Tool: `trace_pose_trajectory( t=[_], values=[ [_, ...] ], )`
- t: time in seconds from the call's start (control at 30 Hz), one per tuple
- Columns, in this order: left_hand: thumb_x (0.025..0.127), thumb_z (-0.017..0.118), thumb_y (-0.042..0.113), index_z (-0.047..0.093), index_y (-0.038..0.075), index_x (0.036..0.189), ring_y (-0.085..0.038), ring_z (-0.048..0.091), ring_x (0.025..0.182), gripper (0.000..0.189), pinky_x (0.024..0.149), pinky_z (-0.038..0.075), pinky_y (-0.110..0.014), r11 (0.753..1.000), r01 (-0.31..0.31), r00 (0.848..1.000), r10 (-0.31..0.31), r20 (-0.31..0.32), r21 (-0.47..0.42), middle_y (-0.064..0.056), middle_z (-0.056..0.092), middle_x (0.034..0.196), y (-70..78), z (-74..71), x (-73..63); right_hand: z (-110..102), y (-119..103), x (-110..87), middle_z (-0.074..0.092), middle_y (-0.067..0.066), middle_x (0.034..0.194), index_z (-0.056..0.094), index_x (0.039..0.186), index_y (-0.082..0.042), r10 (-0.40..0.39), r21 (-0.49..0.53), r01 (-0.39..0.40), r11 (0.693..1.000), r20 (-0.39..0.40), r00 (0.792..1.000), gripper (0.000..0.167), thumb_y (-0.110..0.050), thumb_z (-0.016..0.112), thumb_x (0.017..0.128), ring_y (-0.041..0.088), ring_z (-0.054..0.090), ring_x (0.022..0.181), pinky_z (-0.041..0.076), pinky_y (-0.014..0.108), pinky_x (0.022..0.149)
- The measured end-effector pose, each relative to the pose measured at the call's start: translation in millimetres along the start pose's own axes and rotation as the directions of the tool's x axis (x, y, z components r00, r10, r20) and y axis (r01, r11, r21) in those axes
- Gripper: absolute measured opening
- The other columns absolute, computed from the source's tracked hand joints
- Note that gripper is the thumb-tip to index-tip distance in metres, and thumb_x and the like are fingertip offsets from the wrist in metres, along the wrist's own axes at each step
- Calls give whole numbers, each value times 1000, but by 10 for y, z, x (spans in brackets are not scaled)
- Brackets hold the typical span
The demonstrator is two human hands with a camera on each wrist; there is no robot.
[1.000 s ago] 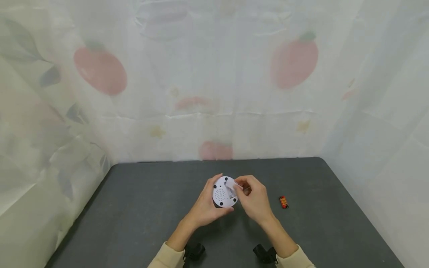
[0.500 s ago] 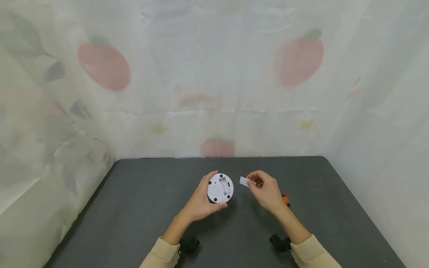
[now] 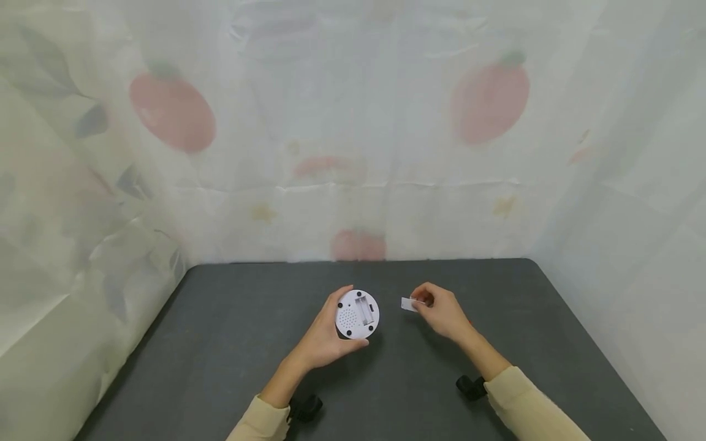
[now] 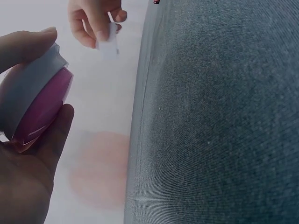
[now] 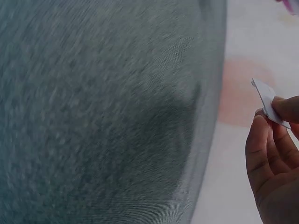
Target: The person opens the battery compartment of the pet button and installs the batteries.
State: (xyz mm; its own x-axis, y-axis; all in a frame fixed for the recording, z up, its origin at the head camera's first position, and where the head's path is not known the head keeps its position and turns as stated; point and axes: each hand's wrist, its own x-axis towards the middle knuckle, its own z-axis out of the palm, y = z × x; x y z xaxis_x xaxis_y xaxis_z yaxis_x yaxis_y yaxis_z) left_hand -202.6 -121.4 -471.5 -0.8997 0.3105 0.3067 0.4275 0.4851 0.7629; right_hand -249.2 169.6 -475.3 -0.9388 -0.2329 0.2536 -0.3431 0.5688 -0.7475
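My left hand [image 3: 322,340] grips a round white device [image 3: 350,319] by its edge, fingers above and thumb below. Its underside faces the head camera, with speaker holes, small black feet and an uncovered battery compartment whose slots look bare. The left wrist view shows a magenta part [image 4: 45,108] on its other side. To the right, my right hand [image 3: 444,315] pinches a small white battery cover [image 3: 407,304] between thumb and fingers. A gap separates the cover from the device. In the right wrist view the cover [image 5: 265,98] is seen nearly edge-on.
Both hands are above a dark grey table [image 3: 248,343]. A small red object [image 4: 156,2] shows at the top edge of the left wrist view. A pale curtain [image 3: 353,122] with fruit prints hangs behind the table. Black wrist-camera mounts [image 3: 470,388] sit beside the cuffs.
The right hand has drawn the cover off the device and away to the right, baring the battery compartment. The left hand shifted slightly left with the device. The red batteries are now behind the right wrist.
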Motion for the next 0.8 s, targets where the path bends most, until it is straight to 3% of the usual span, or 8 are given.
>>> trace_pose_trajectory(
  t=[0.23, 0.53, 0.8],
  values=[
    [70, 95, 26, 31, 30, 156, -18, 51, 121, 108, 98, 43, -48, 1000, -5, 1000, 5, 8, -2, 2, 46, 145, -11, 22, -14, 36, 122, 87, 63, -1, 90, 69, 102, -8, 39, -37, -35, 999, 111, 993, 8, -6, 71, 95, 15, 57, 81, 49, 35, 72],
    [72, 94, 28, 29, 33, 156, -15, 51, 118, 106, 97, 44, -46, 1000, 8, 999, -9, 39, 6, 7, 46, 140, -23, 68, -27, 109, 248, 144, 62, -1, 89, 68, 102, -6, 57, -115, -40, 993, 148, 987, 8, -4, 69, 94, 16, 53, 79, 47, 36, 72],
    [73, 93, 28, 28, 35, 156, -16, 51, 118, 106, 97, 43, -47, 1000, 24, 998, -24, 55, -9, 7, 45, 140, -5, 80, -29, 177, 257, 206, 64, 4, 103, 67, 106, -9, 103, -323, -42, 946, 175, 979, 16, -14, 74, 92, 21, 61, 89, 51, 46, 78]
  ],
)
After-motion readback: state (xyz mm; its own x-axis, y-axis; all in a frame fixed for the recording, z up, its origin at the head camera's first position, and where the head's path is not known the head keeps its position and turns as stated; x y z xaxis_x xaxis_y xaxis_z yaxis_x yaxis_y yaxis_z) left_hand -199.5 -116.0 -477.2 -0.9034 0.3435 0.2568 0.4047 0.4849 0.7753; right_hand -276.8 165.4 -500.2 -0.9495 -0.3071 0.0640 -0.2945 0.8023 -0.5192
